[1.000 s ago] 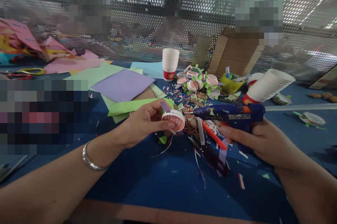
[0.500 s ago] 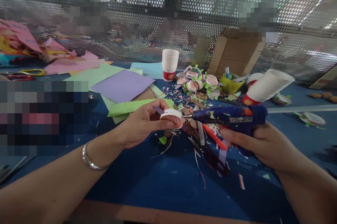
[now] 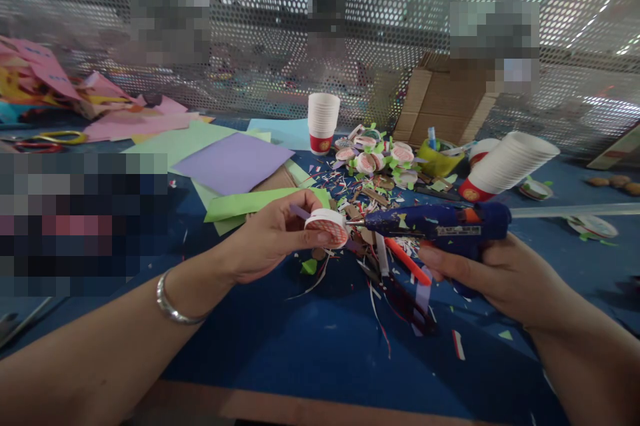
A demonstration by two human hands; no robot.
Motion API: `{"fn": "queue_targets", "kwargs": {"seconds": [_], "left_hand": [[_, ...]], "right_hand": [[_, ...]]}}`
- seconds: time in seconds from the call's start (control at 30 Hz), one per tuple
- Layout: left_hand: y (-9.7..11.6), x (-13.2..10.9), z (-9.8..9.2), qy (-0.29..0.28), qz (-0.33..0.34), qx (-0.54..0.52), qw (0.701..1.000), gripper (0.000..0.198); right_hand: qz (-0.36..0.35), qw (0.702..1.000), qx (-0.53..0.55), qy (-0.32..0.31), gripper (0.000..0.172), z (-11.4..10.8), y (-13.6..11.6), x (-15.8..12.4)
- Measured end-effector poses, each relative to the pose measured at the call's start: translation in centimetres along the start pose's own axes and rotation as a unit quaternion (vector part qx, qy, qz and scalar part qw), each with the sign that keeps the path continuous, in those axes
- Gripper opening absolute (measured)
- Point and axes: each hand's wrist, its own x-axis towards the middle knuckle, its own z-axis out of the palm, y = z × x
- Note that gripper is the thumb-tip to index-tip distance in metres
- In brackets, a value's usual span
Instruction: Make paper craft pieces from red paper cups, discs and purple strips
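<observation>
My left hand (image 3: 273, 236) is closed on a small round paper-cup base (image 3: 327, 226) with a red grid pattern and a purple paper tab, held just above the blue table (image 3: 310, 339). My right hand (image 3: 493, 269) grips a blue hot glue gun (image 3: 440, 223), a finger on its orange trigger. The gun's metal tip touches the right edge of the cup base. A clear glue stick juts out behind the gun to the right. Paper scraps (image 3: 390, 273) lie under both.
Coloured paper sheets (image 3: 230, 163) lie behind my left hand. An upright stack of paper cups (image 3: 323, 121) and a tipped stack (image 3: 505, 163) stand beyond, with finished paper flowers (image 3: 375, 156) between. Scissors (image 3: 45, 139) lie far left. A perforated metal screen (image 3: 320, 33) closes the back.
The cup base has tilted flatter in my left hand, and the glue gun has shifted left until its tip meets the base's edge.
</observation>
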Motion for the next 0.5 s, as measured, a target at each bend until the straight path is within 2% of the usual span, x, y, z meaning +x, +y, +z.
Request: {"fn": "queue_targets", "kwargs": {"seconds": [0.5], "left_hand": [[0.14, -0.07, -0.02, -0.016, 0.003, -0.014, 1.0, 0.025]], "right_hand": [[-0.007, 1.0, 0.006, 0.004, 0.012, 0.06, -0.36, 0.22]]}}
